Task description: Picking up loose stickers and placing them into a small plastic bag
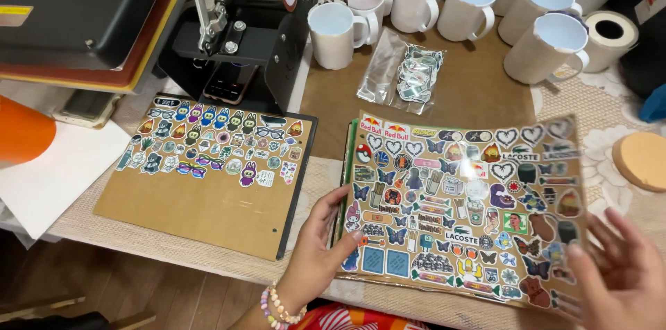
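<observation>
**Sticker sheet held at both edges, lower right of frame**

Near: left hand (316,250) at bottom centre, beaded bracelet (277,306) on the wrist. Thumb lies on top of the sticker sheet (461,209) at its left edge, remaining fingers curled under the stack, so it pinches the edge. Right hand (614,271) at bottom right, fingers loosely spread and slightly curled at the sheet's right edge; can't tell whether they touch it or hover.

Handling, my read: the sheet is thin, glossy and bows a bit. Support it from below at both edges, keep thumbs on the margin and off the die-cuts, and lift flat so the sheets beneath don't slide.

Sheet: kraft-brown backing, densely packed with small colourful stickers (hearts, butterflies, cartoon figures), sitting on a thin stack with a green edge showing at left.

Mid, centre left: second brown board (211,177) on a black backing, stickers on its upper half only, lower half bare.

Table (312,177): beige woven cloth, brown mat further back.

Far: clear bag of stickers (406,70), cluster of glossy white cylindrical mugs (336,32) along the top, tape roll (609,35) upper right, round cork disc (642,160) at right edge. Black heat press (83,11) upper left.
</observation>
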